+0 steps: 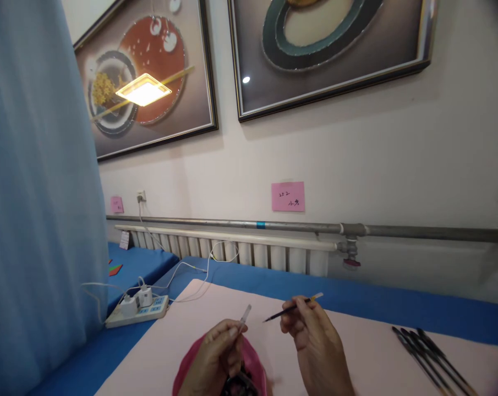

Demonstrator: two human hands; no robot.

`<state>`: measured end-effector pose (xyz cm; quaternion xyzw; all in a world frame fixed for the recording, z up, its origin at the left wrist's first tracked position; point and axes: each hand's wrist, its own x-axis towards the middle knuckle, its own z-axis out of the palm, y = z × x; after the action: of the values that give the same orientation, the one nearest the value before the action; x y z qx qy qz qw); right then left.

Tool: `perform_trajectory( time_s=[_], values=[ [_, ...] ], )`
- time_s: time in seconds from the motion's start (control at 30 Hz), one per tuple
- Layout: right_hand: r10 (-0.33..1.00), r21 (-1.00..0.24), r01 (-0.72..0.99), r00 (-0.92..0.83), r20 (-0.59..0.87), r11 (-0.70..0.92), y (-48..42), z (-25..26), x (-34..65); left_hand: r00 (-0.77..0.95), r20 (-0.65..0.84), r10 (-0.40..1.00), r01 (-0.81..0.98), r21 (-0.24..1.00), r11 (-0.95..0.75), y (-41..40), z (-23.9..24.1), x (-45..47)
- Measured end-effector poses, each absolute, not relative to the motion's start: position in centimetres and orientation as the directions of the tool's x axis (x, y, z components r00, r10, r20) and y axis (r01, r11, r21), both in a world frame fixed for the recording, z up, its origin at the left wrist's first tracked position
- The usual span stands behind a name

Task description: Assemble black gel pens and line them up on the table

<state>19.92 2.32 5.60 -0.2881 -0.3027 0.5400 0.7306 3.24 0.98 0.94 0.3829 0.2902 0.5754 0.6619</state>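
My left hand (216, 355) is closed around a clear pen barrel (245, 315) that points up and to the right. My right hand (315, 346) pinches a thin pen refill (292, 309) with a dark shaft and a pale end, its tip aimed left toward the barrel's open end. A small gap separates the refill tip from the barrel. Both hands hover over a pink mat (356, 352) on the blue table (397, 305). Below my left hand lies a pink bowl (255, 357) with dark parts inside, partly hidden.
Several dark pens (430, 355) lie on the mat at the right. A white power strip (137, 311) with chargers and cables sits at the left on the table. A blue curtain (34, 220) hangs on the left. A radiator (232, 250) and pipe run along the wall behind.
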Motion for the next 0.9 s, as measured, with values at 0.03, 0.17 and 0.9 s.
perform_trajectory(
  time_s=[0.03,0.17,0.9],
  values=[
    [0.965,-0.767,-0.592,0.218,0.143,0.248,2.3,5.6,19.9,0.158,0.051,0.986,-0.544,0.838,0.043,1.0,1.0,3.1],
    [0.978,-0.875,-0.437,0.109,0.179,0.209,2.2,5.1,19.7,0.13,0.024,0.991,-0.514,0.857,0.047,1.1,1.2,2.6],
    [0.973,-0.997,-0.079,-0.228,0.041,0.023,2.6,3.2,17.9,0.037,0.128,0.991,-0.558,0.825,-0.086,1.0,1.5,3.0]
  ],
)
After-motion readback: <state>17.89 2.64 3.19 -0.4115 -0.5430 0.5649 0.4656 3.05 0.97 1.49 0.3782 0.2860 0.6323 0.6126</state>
